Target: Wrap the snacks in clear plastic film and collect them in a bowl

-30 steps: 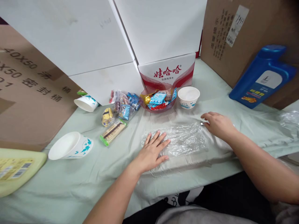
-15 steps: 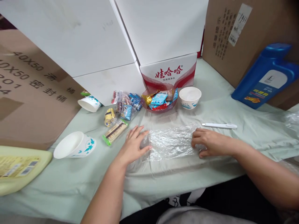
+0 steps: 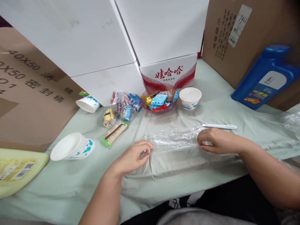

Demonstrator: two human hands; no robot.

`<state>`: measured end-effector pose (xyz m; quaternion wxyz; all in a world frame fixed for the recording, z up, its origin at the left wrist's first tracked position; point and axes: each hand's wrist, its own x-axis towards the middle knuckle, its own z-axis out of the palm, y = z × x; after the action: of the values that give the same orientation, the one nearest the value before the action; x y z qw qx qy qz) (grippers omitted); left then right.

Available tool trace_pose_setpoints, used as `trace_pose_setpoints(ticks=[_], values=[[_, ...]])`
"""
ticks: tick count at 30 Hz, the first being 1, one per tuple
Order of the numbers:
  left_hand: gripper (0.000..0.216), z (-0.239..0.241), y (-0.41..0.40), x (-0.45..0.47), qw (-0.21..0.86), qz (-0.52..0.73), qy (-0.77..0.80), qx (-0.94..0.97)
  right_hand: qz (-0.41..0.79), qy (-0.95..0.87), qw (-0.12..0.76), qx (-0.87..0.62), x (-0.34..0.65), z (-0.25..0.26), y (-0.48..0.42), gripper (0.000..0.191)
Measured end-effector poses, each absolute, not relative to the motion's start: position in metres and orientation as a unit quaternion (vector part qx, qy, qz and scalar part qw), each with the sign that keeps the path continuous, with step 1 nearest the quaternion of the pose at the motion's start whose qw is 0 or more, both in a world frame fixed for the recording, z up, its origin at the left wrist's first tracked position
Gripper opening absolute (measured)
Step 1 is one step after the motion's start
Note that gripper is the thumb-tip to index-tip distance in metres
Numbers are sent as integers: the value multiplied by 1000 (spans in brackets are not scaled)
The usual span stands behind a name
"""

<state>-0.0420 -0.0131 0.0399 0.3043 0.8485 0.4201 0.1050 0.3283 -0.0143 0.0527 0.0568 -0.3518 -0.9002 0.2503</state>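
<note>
A clear, crinkled plastic bag lies stretched across the pale green cloth in front of me. My left hand pinches its left end, thumb and fingers curled together. At the other end, my right hand has its fingers closed on the bag's right edge. A white utility knife rests just beyond my right hand. Behind the bag stands a pink clear bowl holding wrapped snacks, with a white paper cup to its right.
Left of the bowl lie several wrapped snacks and a biscuit pack. Two paper cups lie tipped over, the nearer one on its side. A blue bottle leans at right; a yellow bottle lies at left. Boxes line the back.
My left hand has gone from spread fingers to a pinch, slightly nearer me. My right fingers have closed, and the bag now lies narrower and pulled straighter between them.
</note>
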Motion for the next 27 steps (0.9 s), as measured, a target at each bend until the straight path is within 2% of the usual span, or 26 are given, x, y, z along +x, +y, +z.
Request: trace_pose_setpoints(ticks=[6, 10, 14, 18, 21, 24, 27], values=[[14, 21, -4, -43, 349, 219, 560, 719, 273, -841, 39, -466, 322, 47, -9, 18], [12, 8, 0, -31, 254, 208, 613, 719, 203, -809, 24, -551, 313, 37, -5, 19], [13, 10, -2, -17, 143, 129, 651, 734, 131, -794, -11, -593, 307, 24, -3, 17], [18, 16, -3, -14, 111, 61, 693, 710, 103, -785, -8, -611, 309, 20, -3, 21], [25, 19, -2, -20, 81, 86, 718, 686, 98, -801, 20, -591, 315, 23, -2, 29], [24, 19, -5, -21, -9, 182, 699, 692, 118, -816, 23, -566, 320, 25, 0, 26], [24, 16, -17, -7, -41, 233, 565, 791, 130, -824, 13, -552, 320, 24, 0, 13]])
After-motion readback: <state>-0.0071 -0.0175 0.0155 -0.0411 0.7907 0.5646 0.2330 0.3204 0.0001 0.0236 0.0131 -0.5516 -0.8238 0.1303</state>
